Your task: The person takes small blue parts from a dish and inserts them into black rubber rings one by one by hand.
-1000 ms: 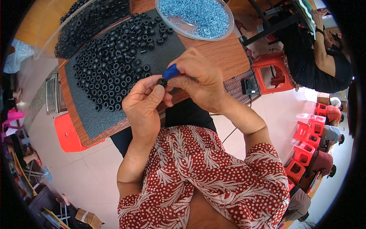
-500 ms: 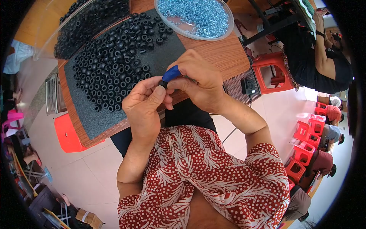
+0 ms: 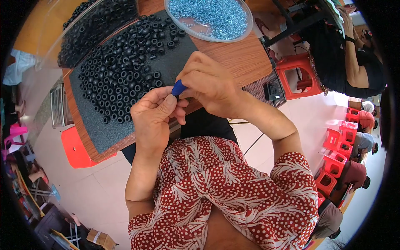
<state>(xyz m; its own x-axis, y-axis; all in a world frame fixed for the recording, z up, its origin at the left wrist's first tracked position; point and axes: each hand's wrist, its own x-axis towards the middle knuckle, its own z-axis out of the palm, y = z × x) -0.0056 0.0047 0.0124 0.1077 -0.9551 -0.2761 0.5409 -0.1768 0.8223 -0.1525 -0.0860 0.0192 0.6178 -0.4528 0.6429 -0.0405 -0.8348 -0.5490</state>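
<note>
Over the table's near edge, my left hand (image 3: pixel 152 112) pinches a small black part (image 3: pixel 178 98) between thumb and fingers; only a sliver of it shows. My right hand (image 3: pixel 208 85) is closed right beside it, fingers bent toward the same spot. A blue cover (image 3: pixel 178 88) sits at its fingertip and hides the contact. Whatever the right fingers grip is hidden. Left of and beyond my hands, many small black rings (image 3: pixel 118 79) lie loose on a dark grey mat (image 3: pixel 109 135).
A clear tub (image 3: pixel 98 29) of black rings stands at the far left. A round clear tray (image 3: pixel 189 28) of small light-blue pieces sits at the back of the wooden table (image 3: pixel 246 62). Red stools (image 3: pixel 295 75) and seated people are to the right; another red stool (image 3: pixel 77 148) is at left.
The blue-covered fingertip has come down and left over the black part, covering most of it. My right hand has shifted slightly left and my left hand stays in its pinch.
</note>
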